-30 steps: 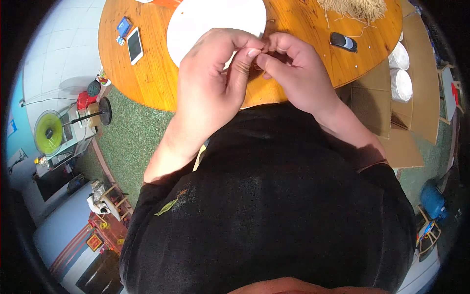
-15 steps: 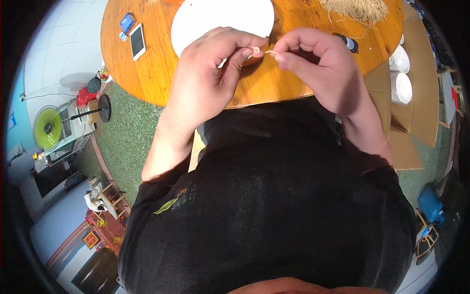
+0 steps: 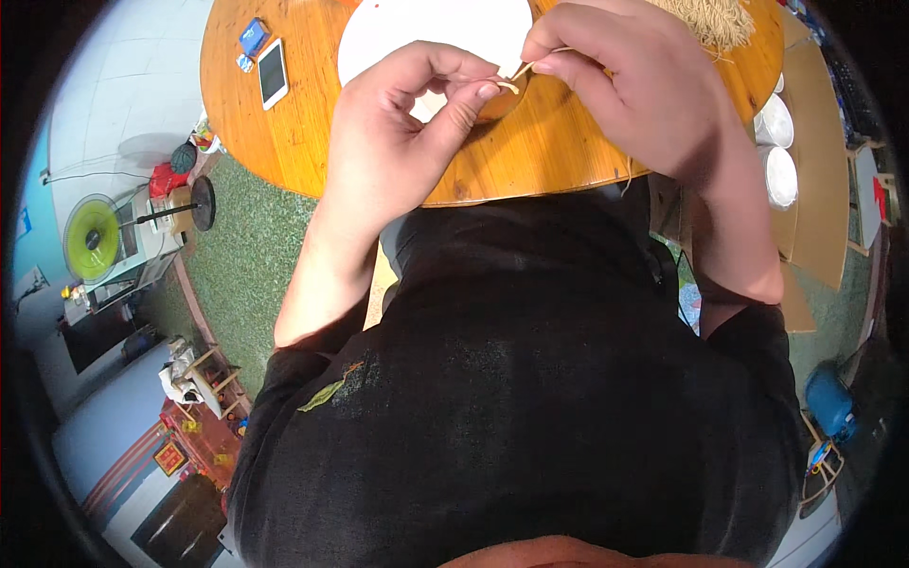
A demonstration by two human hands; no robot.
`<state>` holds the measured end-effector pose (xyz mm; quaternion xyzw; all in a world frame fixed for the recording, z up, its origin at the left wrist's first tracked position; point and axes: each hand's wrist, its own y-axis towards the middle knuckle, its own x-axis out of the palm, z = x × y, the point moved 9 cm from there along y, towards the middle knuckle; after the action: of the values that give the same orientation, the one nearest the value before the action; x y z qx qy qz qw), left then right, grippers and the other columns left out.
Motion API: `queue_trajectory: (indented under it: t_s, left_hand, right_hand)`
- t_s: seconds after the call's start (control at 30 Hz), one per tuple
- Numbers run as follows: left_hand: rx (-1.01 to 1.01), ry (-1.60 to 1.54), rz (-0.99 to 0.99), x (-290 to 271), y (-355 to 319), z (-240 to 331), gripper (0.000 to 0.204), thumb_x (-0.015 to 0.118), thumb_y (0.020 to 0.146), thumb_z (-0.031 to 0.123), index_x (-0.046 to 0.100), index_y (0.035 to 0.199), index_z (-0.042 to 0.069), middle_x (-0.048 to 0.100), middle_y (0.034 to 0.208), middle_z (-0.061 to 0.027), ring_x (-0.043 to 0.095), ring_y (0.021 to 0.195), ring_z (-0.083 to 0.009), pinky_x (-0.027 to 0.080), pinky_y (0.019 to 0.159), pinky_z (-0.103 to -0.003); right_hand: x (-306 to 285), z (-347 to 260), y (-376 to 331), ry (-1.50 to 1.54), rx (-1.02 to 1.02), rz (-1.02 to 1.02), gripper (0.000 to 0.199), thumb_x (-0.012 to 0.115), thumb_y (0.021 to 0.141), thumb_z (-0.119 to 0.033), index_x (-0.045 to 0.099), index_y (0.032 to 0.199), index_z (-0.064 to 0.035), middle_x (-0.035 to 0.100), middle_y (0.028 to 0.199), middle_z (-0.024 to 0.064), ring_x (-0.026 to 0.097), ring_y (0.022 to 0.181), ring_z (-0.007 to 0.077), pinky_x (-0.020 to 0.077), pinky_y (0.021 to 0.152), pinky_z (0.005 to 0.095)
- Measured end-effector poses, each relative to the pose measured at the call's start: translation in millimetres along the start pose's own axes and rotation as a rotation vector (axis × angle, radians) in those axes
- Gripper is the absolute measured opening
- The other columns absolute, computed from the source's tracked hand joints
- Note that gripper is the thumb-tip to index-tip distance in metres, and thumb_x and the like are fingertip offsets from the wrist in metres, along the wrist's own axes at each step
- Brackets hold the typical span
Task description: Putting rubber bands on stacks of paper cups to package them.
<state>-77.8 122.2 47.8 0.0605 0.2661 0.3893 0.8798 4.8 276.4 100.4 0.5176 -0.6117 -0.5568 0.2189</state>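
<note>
Over the near part of the round wooden table, both hands are raised close together. My left hand is closed in a pinch, thumb against forefinger, on a beige cord whose short pale end pokes out past the thumb. Close by on the right, my right hand pinches a beige strand between thumb and forefinger. A thin length of string hangs at the table edge under the right hand. Whether the two pieces are one cord, I cannot tell. Behind the hands lies a white round disc.
On the wooden table lie a white phone, a blue box and a bundle of beige strings. White round containers and cardboard are at the right. A green fan stands left.
My right hand has moved up and farther over the table, now with a longer strand showing at its fingers. The left hand's pinch shifts slightly, and the cord end now points out to the right.
</note>
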Motion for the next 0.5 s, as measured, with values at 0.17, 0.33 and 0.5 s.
queue_trajectory:
  t_s: [0.17, 0.33, 0.5]
  left_hand:
    - [-0.017, -0.008, 0.003, 0, 2, 1, 0.014, 0.077, 0.095, 0.007, 0.076, 0.108, 0.001, 0.076, 0.092, -0.0043, 0.070, 0.084, -0.0112, 0.058, 0.079, -0.026]
    - [-0.117, 0.059, -0.097, 4, 5, 0, 0.016, 0.073, 0.098, 0.005, 0.073, 0.112, -0.002, 0.074, 0.098, -0.0064, 0.070, 0.091, -0.0124, 0.058, 0.083, -0.027]
    - [-0.112, 0.011, -0.077, 3, 5, -5, 0.018, 0.076, 0.098, 0.016, 0.076, 0.107, 0.001, 0.075, 0.090, -0.0042, 0.068, 0.079, -0.0095, 0.056, 0.072, -0.025]
  right_hand:
    - [6, 0, 14, 0.048, -0.014, 0.015, 0.008, 0.074, 0.084, -0.007, 0.067, 0.083, -0.0029, 0.067, 0.082, 0.0137, 0.067, 0.079, 0.0326, 0.0522, 0.070, 0.0392]
    - [20, 14, 18, -0.051, 0.137, -0.169, 0.006, 0.074, 0.086, -0.010, 0.071, 0.084, -0.0059, 0.067, 0.083, 0.0119, 0.067, 0.079, 0.0310, 0.0518, 0.069, 0.0381]
    - [18, 9, 13, 0.081, -0.071, -0.014, 0.006, 0.074, 0.088, -0.014, 0.074, 0.086, -0.0082, 0.068, 0.085, 0.0101, 0.067, 0.079, 0.0300, 0.0517, 0.069, 0.0377]
